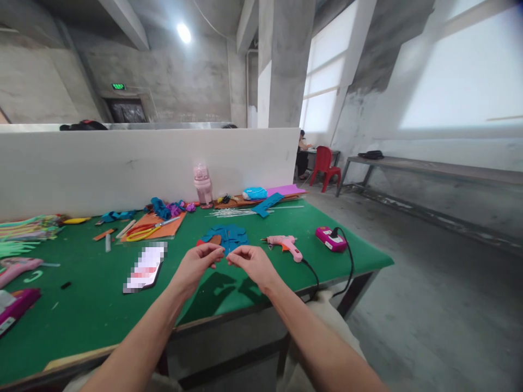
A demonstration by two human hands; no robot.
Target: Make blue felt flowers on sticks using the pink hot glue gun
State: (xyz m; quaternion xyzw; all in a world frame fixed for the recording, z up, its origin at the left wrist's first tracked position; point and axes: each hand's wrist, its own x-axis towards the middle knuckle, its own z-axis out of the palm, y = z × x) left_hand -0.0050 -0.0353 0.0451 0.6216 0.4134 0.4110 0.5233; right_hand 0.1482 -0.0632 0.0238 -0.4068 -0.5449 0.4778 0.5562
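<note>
Both hands are raised close together over the green table, fingertips almost meeting. My left hand (203, 257) is closed in a pinch, thumb against forefinger. Likewise my right hand (252, 262) pinches with thumb and forefinger. Whatever lies between the fingertips is too small to make out. Just behind them is a pile of blue pieces (232, 234), with a brown and red piece (213, 240) at its left side. A pink glue gun (286, 245) lies on its side to the right of my right hand, its nozzle pointing left.
A phone (145, 268) lies left on the green table (98, 294). Scissors (143, 232) rest on orange sheets behind it. A magenta power box (330, 239) with a black cable is at the right. A pink bottle (203, 185) stands by the white partition (143, 163). A person sits far back.
</note>
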